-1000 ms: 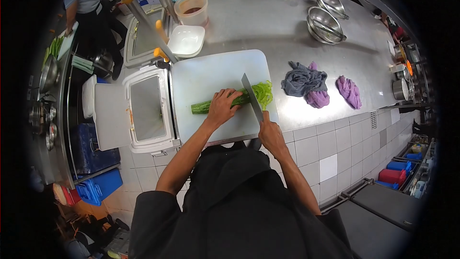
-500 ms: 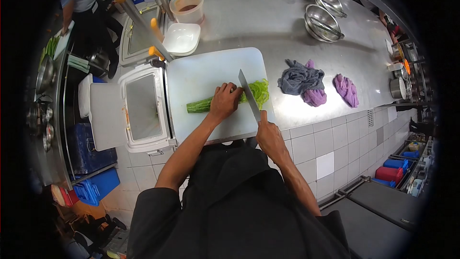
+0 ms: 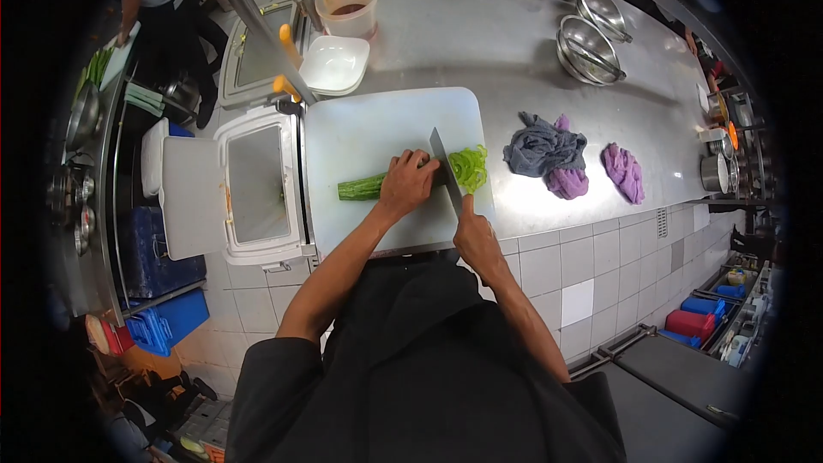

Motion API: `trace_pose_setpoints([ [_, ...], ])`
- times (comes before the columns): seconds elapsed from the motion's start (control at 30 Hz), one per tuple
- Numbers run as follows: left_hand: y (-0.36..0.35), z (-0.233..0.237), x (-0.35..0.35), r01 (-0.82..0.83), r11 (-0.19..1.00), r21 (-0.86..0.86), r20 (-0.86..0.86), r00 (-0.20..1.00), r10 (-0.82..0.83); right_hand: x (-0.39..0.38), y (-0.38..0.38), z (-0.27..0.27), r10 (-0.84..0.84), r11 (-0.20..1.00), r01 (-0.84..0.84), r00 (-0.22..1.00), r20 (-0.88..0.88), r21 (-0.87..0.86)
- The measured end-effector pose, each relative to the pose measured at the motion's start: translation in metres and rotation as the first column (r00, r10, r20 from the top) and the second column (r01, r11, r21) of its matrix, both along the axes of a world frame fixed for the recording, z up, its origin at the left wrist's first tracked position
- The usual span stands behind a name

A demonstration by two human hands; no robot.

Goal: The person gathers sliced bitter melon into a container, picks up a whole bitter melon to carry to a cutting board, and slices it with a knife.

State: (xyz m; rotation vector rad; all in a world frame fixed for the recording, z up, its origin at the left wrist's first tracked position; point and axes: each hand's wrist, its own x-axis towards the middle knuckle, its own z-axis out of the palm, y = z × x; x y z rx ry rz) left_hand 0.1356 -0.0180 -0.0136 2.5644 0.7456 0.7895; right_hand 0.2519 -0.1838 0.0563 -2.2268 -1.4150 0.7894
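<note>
On the white cutting board [image 3: 386,123] lies a long, ribbed green vegetable [image 3: 360,188] whose exact kind I cannot make out. My left hand [image 3: 407,183] presses down on it with curled fingers, hiding its middle. The kitchen knife [image 3: 446,163] is gripped by its handle in my right hand [image 3: 477,236]. Its blade stands beside my left fingertips, at the right end of the vegetable. Light green curved slices [image 3: 469,169] are heaped just right of the blade, near the board's edge.
A white bin [image 3: 261,180] with its lid open stands left of the board. White square dishes [image 3: 336,64] and a plastic tub [image 3: 346,7] sit behind. Grey cloth [image 3: 545,146], purple cloth [image 3: 622,171] and metal bowls [image 3: 589,51] lie rightward. Another person [image 3: 156,9] stands far left.
The knife and my right hand have shifted slightly, the blade staying close to my left fingers. The slices look more bunched on the blade's right side. The whole view has moved a little.
</note>
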Motion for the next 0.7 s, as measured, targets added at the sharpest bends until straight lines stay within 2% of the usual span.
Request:
trace_pose_setpoints([
  [0.23, 0.001, 0.001, -0.004, 0.01, 1.0, -0.023, -0.013, 1.0, -0.01, -0.008, -0.022, 0.061, -0.032, 0.99, 0.028, 0.999, -0.031, -0.139],
  [0.27, 0.001, 0.001, -0.004, 0.007, 1.0, -0.029, -0.015, 1.0, -0.007, -0.01, -0.025, 0.063, -0.024, 0.989, 0.02, 0.999, -0.025, -0.148],
  [0.4, 0.001, 0.0, -0.004, 0.016, 1.0, 0.009, -0.001, 1.0, -0.016, -0.009, -0.018, 0.008, -0.048, 0.995, 0.046, 0.998, -0.026, -0.084],
  [0.5, 0.003, 0.003, -0.002, 0.003, 1.0, 0.0, 0.013, 1.0, -0.003, -0.006, -0.006, 0.003, -0.045, 0.997, 0.044, 0.999, -0.017, -0.06],
  [0.63, 0.002, 0.004, -0.005, 0.014, 1.0, -0.02, -0.056, 0.998, -0.015, -0.007, -0.01, 0.051, -0.04, 0.993, 0.036, 0.999, -0.028, -0.116],
  [0.7, 0.002, 0.003, -0.005, 0.013, 0.999, -0.035, -0.024, 1.0, -0.013, -0.01, -0.016, 0.059, -0.045, 0.988, 0.037, 0.998, -0.05, -0.148],
])
